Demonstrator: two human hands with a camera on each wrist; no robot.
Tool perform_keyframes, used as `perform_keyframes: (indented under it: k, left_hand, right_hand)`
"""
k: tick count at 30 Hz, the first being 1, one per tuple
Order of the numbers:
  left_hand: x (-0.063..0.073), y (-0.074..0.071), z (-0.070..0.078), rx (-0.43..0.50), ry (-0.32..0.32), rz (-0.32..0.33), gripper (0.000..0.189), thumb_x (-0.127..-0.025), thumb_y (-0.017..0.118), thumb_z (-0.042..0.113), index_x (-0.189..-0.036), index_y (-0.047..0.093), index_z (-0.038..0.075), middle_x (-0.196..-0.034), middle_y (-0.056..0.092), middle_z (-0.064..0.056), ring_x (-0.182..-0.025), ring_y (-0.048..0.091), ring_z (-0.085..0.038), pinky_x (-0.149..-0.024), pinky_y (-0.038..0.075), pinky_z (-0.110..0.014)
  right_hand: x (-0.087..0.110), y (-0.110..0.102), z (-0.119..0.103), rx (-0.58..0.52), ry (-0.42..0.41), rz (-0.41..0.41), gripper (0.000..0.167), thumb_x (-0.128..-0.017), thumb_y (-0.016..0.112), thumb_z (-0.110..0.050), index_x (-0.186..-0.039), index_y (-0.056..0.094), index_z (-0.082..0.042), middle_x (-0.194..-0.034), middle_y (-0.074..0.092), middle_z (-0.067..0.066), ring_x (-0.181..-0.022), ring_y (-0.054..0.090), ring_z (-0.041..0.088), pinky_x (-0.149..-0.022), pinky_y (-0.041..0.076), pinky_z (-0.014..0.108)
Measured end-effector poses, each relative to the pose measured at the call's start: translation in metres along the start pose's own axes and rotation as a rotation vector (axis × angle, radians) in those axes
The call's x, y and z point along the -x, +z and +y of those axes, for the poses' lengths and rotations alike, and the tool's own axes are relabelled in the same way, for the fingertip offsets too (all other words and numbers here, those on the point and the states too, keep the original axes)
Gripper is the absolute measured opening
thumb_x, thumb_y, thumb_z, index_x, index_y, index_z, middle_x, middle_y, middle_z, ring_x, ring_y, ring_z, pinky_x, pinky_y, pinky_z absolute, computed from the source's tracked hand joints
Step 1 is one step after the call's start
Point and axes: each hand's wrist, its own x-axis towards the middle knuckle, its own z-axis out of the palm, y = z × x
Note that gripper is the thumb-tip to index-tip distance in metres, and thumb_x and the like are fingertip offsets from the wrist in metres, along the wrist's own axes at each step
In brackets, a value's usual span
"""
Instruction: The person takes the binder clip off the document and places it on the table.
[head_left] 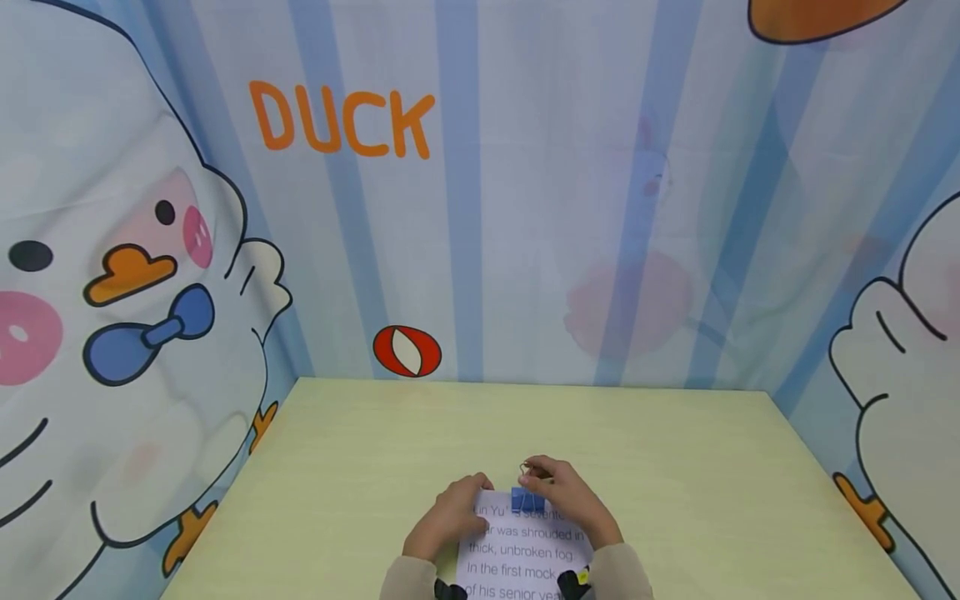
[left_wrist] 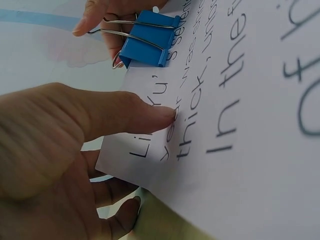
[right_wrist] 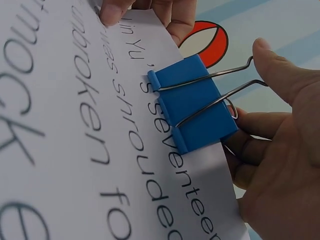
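A sheet of printed paper (head_left: 517,550) is held up, its large black text facing the person. Whether more sheets lie behind it cannot be seen. My left hand (head_left: 453,515) pinches its upper left corner, with the thumb (left_wrist: 145,116) on the printed face and the other fingers behind. On the top edge sits a blue binder clip (right_wrist: 192,105), its jaws over the paper beside the first line. My right hand (head_left: 566,496) has its thumb (right_wrist: 270,65) at the front wire handle (right_wrist: 220,75) and its fingers at the rear one, pinching the clip.
The pale yellow table (head_left: 360,450) spreads around both hands. Behind it hangs a blue-striped cloth backdrop (head_left: 517,208) with printed ducks and orange letters. Dark wrist-worn gear (head_left: 573,585) shows near the sleeves.
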Motion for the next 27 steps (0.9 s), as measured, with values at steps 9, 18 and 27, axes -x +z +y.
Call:
perform_keyframes:
  k: [9, 18, 27]
  left_hand:
    - [0.0004, 0.0003, 0.0016, 0.015, -0.020, -0.005, 0.043, -0.074, 0.076, -0.006, -0.111, 0.061, 0.010, -0.095, 0.060, -0.001, -0.081, 0.055, -0.020, -0.075, 0.048, -0.045]
    - [0.0007, 0.0012, 0.0013, 0.014, -0.013, -0.007, 0.044, -0.074, 0.077, -0.006, -0.111, 0.061, 0.010, -0.096, 0.060, -0.001, -0.082, 0.055, -0.020, -0.078, 0.048, -0.048]
    - [0.0002, -0.0006, 0.0052, 0.013, -0.033, -0.016, 0.043, -0.075, 0.077, -0.005, -0.112, 0.060, 0.010, -0.097, 0.061, -0.003, -0.084, 0.056, -0.022, -0.080, 0.048, -0.050]
  right_hand:
    - [-0.0007, 0.0001, 0.0001, 0.027, -0.034, 0.006, 0.048, -0.101, 0.062, -0.024, -0.133, 0.056, 0.011, -0.111, 0.069, 0.010, -0.105, 0.065, 0.032, -0.095, 0.047, 0.057]
    - [-0.0002, 0.0004, -0.0006, 0.084, -0.031, 0.068, 0.039, -0.100, 0.063, -0.021, -0.128, 0.063, 0.007, -0.108, 0.069, 0.007, -0.106, 0.065, 0.031, -0.097, 0.046, 0.056]
    - [-0.0016, -0.0003, -0.0019, 0.088, -0.023, 0.091, 0.040, -0.099, 0.064, -0.025, -0.125, 0.065, 0.005, -0.107, 0.069, 0.006, -0.105, 0.065, 0.030, -0.097, 0.046, 0.056]
